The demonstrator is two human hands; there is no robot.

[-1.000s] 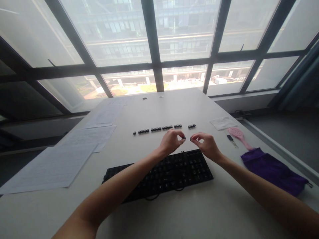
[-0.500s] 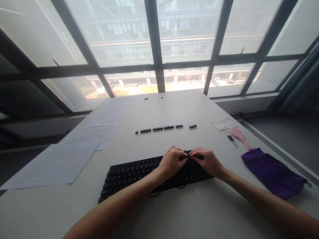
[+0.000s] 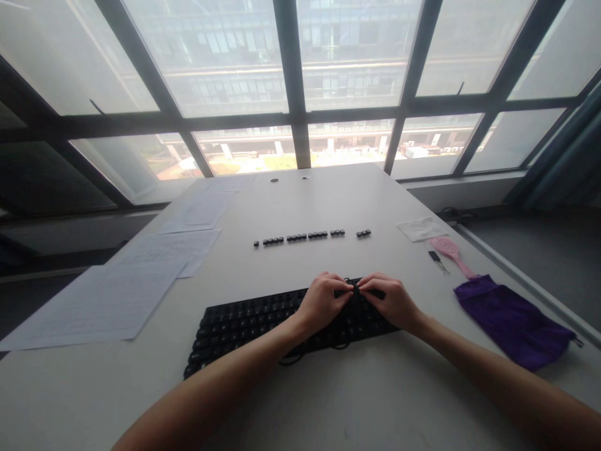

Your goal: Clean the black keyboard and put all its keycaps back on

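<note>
Windows (image 3: 352, 56) faced the white table (image 3: 282, 266); at the near keyboard's (image 3: 248, 316) far edge, left hand (image 3: 323, 302) and right hand (image 3: 387, 302) pinched closed, contents unclear, apparently mid-adjustment; steady alignment seemed needed next.

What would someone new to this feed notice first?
Probably the black keyboard on the white table, with the left hand and right hand close together over its right part. Beyond it, small black keycaps lie in a broken row. A purple pouch near the table's right edge stands out by colour.
</note>
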